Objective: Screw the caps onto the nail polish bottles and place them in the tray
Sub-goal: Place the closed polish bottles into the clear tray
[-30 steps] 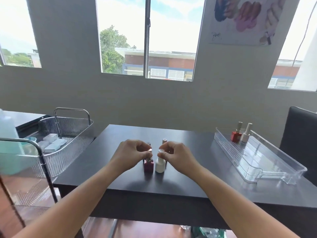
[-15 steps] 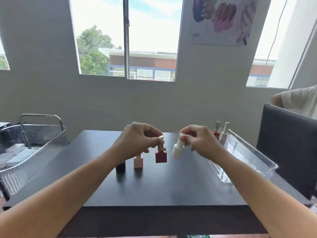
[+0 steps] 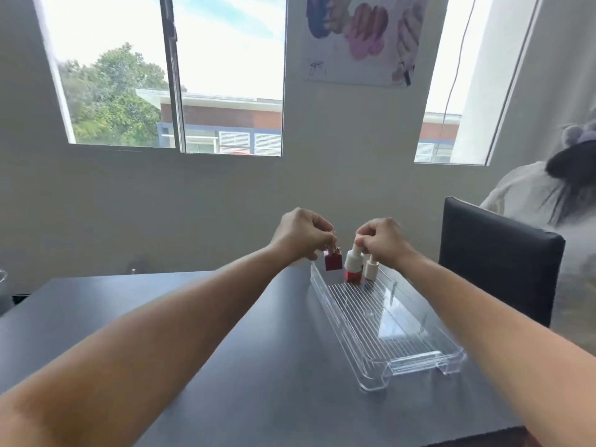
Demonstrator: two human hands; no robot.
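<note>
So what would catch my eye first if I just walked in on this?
Two hands meet in the middle: the left hand pinches a dark red bottle by its cap and the right hand holds a white bottle, both over the far end of a clear tray on the dark table. A red bottle and a second white bottle stand there. A nail poster hangs above.

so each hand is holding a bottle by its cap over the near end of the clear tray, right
Not quite. The head view shows the left hand holding the dark red bottle and the right hand holding the white bottle by their caps at the far end of the clear tray, not the near end.
</note>
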